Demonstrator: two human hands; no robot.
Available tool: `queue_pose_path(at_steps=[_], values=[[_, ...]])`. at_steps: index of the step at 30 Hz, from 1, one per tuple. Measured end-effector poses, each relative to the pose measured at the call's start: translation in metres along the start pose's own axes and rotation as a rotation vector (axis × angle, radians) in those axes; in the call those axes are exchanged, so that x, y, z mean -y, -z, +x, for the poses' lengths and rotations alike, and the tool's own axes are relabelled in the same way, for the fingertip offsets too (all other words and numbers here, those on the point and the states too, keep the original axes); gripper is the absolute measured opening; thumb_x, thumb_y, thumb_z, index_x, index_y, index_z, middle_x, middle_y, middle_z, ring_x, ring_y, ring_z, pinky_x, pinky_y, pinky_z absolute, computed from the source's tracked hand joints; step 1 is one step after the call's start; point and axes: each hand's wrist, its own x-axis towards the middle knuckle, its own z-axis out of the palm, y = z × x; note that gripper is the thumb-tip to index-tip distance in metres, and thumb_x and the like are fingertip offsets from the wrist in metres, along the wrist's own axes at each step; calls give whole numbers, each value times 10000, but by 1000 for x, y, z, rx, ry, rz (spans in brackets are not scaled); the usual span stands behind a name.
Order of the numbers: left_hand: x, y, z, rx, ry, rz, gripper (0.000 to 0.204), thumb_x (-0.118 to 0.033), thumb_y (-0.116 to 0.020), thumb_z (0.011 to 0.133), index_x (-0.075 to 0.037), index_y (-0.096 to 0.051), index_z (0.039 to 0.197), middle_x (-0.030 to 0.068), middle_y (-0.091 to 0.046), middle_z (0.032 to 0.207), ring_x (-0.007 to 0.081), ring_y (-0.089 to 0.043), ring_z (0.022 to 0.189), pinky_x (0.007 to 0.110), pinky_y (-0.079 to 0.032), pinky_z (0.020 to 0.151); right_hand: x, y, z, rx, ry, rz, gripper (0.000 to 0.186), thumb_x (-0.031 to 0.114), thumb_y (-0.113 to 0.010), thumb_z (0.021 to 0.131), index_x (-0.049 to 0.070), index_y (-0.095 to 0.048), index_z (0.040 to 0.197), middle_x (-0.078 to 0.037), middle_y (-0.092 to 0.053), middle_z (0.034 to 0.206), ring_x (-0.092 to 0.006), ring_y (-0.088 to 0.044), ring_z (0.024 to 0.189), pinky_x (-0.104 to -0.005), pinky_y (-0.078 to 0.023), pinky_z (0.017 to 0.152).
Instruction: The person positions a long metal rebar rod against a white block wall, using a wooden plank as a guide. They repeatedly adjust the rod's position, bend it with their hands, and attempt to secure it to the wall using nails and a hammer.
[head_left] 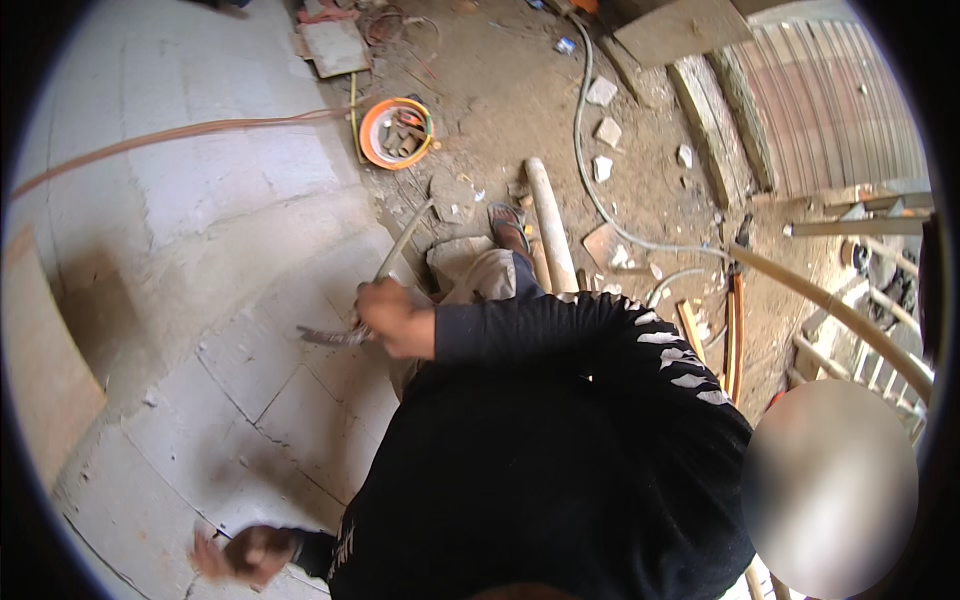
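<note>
My right hand [395,317] is closed around a hand tool with a long pale handle [405,238] and a thin, curved, dark metal end [333,335]. The kind of tool cannot be made out. Below the hand and to its left spreads a surface of pale grey tiles [310,395] with dark joints. At the lower left, my left hand [250,555] is over these tiles, somewhat blurred. Its fingers look spread, and nothing shows in them. Black sleeves cover both my arms. My sandalled foot [508,222] stands on the dirt ground beyond the right hand.
An orange-rimmed bucket [366,135] holds several short pieces. Cream pipes [550,215] lie beside my foot. A grey hose [578,125] winds past broken tile pieces [607,131]. Heavy beams [715,140] and a ribbed panel [835,110] are at the far right; a board [45,370] stands left.
</note>
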Motion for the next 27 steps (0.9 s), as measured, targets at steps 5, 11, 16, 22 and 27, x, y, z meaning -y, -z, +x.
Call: queue_pose_path(at_steps=[5, 11, 16, 22, 27], values=[[-109, -133, -35, 821, 387, -704, 898, -650, -747, 759, -39, -473, 1357, 218, -523, 1347, 435, -460, 1268, 542, -381, 1039, 12, -20, -49, -246, -222, -67, 431, 328, -501, 940, -36, -624, 1136, -249, -682, 1053, -370, -658, 1034, -439, -489, 894], [-115, -178, -58, 690, 91, -777, 273, -276, -655, 835, -34, -568, 742, 130, -594, 802, 323, -578, 831, 443, -459, 748, 13, 8, -71, -147, -197, 186, 525, 392, -489, 974, -26, -540, 1288, -237, -674, 1083, -370, -659, 1054, -428, -502, 888], [-95, -178, -47, 424, 298, -753, 283, -178, -580, 829, -11, -450, 640, 123, -468, 655, 284, -475, 701, 419, -396, 659, -80, 123, -85, -275, 376, -757, 443, 374, -460, 1034, -16, -586, 1203, -225, -653, 1107, -340, -644, 1053, -434, -518, 872], [-59, -137, -24, 65, 359, -781, 281, -134, -468, 825, -32, -378, 579, 63, -336, 574, 211, -350, 626, 409, -393, 686, -261, 246, -249, -204, -593, -1540, 502, 422, -548, 942, 9, -652, 1206, -273, -616, 1222, -415, -560, 1202, -518, -371, 1073], [-40, -89, -7, 49, 317, -717, 270, -109, -451, 812, -37, -367, 565, 74, -300, 551, 199, -319, 584, 406, -391, 686, -398, 242, -258, -111, -689, -1335, 672, 324, -447, 974, 64, -215, 1549, -394, -551, 1250, -466, -563, 1180, -552, -430, 999]])
